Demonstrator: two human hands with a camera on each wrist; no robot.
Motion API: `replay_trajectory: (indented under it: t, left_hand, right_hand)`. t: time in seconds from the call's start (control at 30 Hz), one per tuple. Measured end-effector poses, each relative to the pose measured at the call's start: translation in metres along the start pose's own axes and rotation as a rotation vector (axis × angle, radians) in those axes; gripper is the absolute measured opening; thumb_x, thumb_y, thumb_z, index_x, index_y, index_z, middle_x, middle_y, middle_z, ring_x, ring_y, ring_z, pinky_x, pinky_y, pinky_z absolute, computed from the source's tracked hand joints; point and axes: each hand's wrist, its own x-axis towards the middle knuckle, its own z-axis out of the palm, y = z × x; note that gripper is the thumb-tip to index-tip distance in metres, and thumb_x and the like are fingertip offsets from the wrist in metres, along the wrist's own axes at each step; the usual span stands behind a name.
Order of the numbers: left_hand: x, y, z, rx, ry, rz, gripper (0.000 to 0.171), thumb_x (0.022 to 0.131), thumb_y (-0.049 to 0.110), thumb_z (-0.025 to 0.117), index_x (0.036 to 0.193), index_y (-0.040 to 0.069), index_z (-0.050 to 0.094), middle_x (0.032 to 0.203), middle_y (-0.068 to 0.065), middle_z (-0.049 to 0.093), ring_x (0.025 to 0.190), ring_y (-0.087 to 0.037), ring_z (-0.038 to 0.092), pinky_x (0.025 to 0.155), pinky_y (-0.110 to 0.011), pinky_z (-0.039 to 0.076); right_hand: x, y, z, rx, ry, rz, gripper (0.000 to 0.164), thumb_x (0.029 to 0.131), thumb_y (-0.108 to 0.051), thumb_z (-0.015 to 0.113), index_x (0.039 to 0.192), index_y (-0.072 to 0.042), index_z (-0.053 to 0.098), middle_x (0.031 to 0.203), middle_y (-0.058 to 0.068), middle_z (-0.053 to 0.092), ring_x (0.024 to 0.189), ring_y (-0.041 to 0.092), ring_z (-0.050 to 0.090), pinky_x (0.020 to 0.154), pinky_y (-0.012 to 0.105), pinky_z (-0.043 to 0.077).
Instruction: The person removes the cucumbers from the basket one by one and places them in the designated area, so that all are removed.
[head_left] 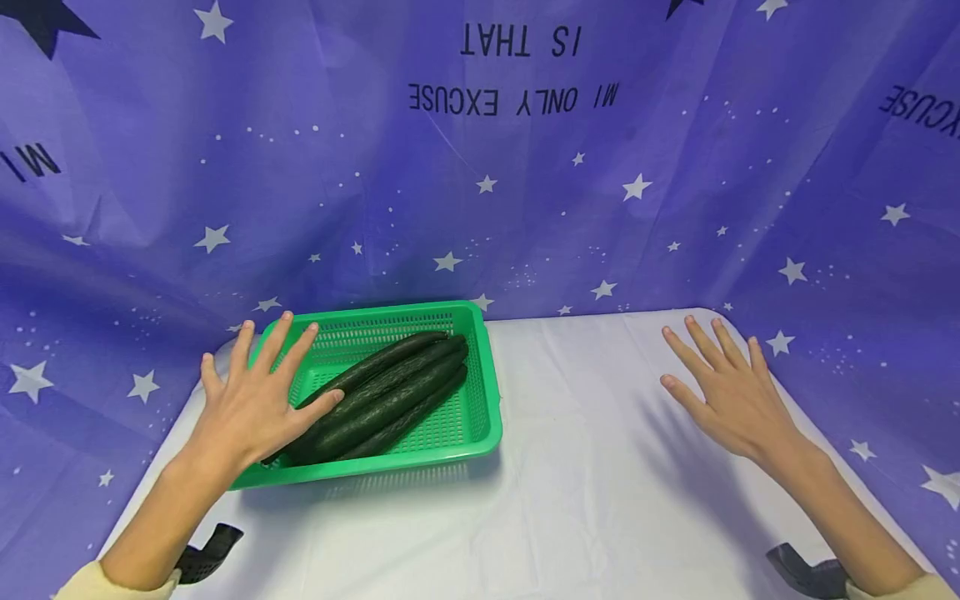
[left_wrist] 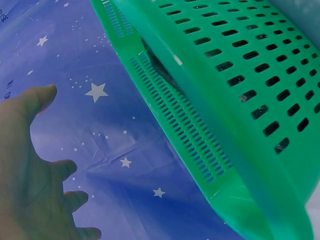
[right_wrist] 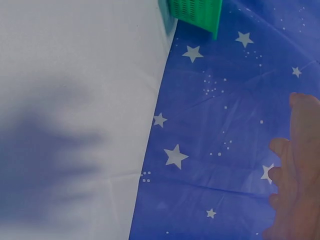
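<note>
Several dark green cucumbers [head_left: 390, 400] lie side by side, slanting, in a green plastic basket [head_left: 491, 400] on the left half of the table. Over the basket's left end my left hand [head_left: 251, 408] is held with fingers spread, hiding that corner and some cucumber ends. In the left wrist view this hand [left_wrist: 30, 170] appears apart from the basket's slotted wall [left_wrist: 250, 75]. My right hand [head_left: 727, 400] hovers above the table's right side, fingers spread and holding nothing; its shadow falls on the cloth. The right wrist view shows its fingers [right_wrist: 280, 175] at the edge.
A white cloth covers the table [head_left: 570, 467], which has rounded far corners. Purple fabric [head_left: 525, 208] with stars and lettering hangs behind and at both sides. Black straps or mounts [head_left: 210, 554] sit at both wrists.
</note>
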Motion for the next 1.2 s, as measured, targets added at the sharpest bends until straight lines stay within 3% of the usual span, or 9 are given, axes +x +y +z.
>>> replay_trajectory:
  t: [0.2, 0.33, 0.47, 0.6, 0.77, 0.93, 1.03, 1.2]
  left_hand:
    - [-0.002, -0.003, 0.001, -0.015, -0.006, -0.005, 0.092, 0.091, 0.067, 0.053, 0.162, 0.024, 0.013, 0.165, -0.013, 0.008, 0.145, -0.051, -0.002, 0.096, -0.083, 0.0]
    - [-0.002, -0.011, 0.001, -0.069, 0.014, 0.01, 0.087, 0.095, 0.055, 0.058, 0.162, 0.023, 0.013, 0.164, -0.015, 0.012, 0.144, -0.052, 0.006, 0.099, -0.08, 0.006]
    - [-0.002, -0.027, 0.004, -0.146, 0.067, 0.044, 0.079, 0.097, 0.038, 0.062, 0.16, 0.017, 0.019, 0.16, -0.021, 0.021, 0.142, -0.051, 0.016, 0.102, -0.075, 0.014]
    - [-0.006, -0.047, 0.01, -0.206, 0.085, 0.042, 0.073, 0.099, 0.031, 0.06, 0.159, 0.011, 0.023, 0.156, -0.027, 0.024, 0.139, -0.053, 0.022, 0.097, -0.077, 0.02]
    - [-0.011, -0.068, 0.02, -0.242, 0.063, 0.001, 0.071, 0.101, 0.03, 0.058, 0.158, 0.007, 0.023, 0.155, -0.028, 0.024, 0.132, -0.06, 0.025, 0.088, -0.08, 0.022]
    - [-0.014, -0.088, 0.029, -0.328, 0.056, 0.002, 0.068, 0.101, 0.025, 0.057, 0.155, 0.0, 0.024, 0.151, -0.034, 0.026, 0.132, -0.06, 0.024, 0.097, -0.076, 0.018]
    - [-0.015, -0.098, 0.033, -0.375, 0.018, -0.018, 0.068, 0.102, 0.026, 0.054, 0.155, -0.002, 0.022, 0.15, -0.037, 0.024, 0.134, -0.061, 0.02, 0.099, -0.077, 0.015]
    - [-0.017, -0.109, 0.04, -0.461, -0.091, -0.104, 0.073, 0.104, 0.032, 0.051, 0.158, 0.0, 0.013, 0.152, -0.038, 0.019, 0.132, -0.063, 0.022, 0.092, -0.079, 0.024]
  right_hand:
    - [0.003, -0.001, 0.004, 0.008, 0.0, 0.009, 0.066, 0.102, -0.046, 0.048, 0.159, -0.022, 0.027, 0.163, 0.014, 0.017, 0.15, 0.034, 0.0, 0.111, 0.066, -0.005]
    - [0.006, -0.002, 0.006, 0.036, 0.004, 0.007, 0.065, 0.101, -0.045, 0.05, 0.158, -0.02, 0.03, 0.162, 0.016, 0.02, 0.15, 0.036, 0.004, 0.112, 0.065, -0.004]
    - [0.008, -0.005, 0.008, 0.087, 0.005, -0.001, 0.064, 0.101, -0.042, 0.052, 0.157, -0.018, 0.033, 0.162, 0.015, 0.02, 0.149, 0.038, 0.01, 0.113, 0.063, 0.0]
    - [0.011, -0.009, 0.01, 0.131, 0.017, -0.006, 0.062, 0.101, -0.04, 0.054, 0.155, -0.017, 0.037, 0.162, 0.014, 0.023, 0.147, 0.039, 0.017, 0.115, 0.061, 0.006]
    - [0.014, -0.013, 0.01, 0.179, 0.057, -0.024, 0.058, 0.1, -0.033, 0.057, 0.153, -0.015, 0.041, 0.16, 0.014, 0.028, 0.145, 0.041, 0.024, 0.115, 0.057, 0.012]
    - [0.019, -0.018, 0.01, 0.216, 0.087, -0.037, 0.056, 0.099, -0.03, 0.06, 0.151, -0.016, 0.045, 0.159, 0.012, 0.031, 0.144, 0.039, 0.027, 0.115, 0.055, 0.016]
    - [0.021, -0.022, 0.011, 0.224, 0.09, -0.037, 0.056, 0.099, -0.029, 0.061, 0.151, -0.016, 0.045, 0.158, 0.012, 0.032, 0.143, 0.039, 0.028, 0.114, 0.056, 0.02]
    - [0.024, -0.029, 0.012, 0.259, 0.071, -0.02, 0.055, 0.099, -0.029, 0.061, 0.151, -0.018, 0.045, 0.159, 0.01, 0.032, 0.143, 0.04, 0.029, 0.108, 0.062, 0.025]
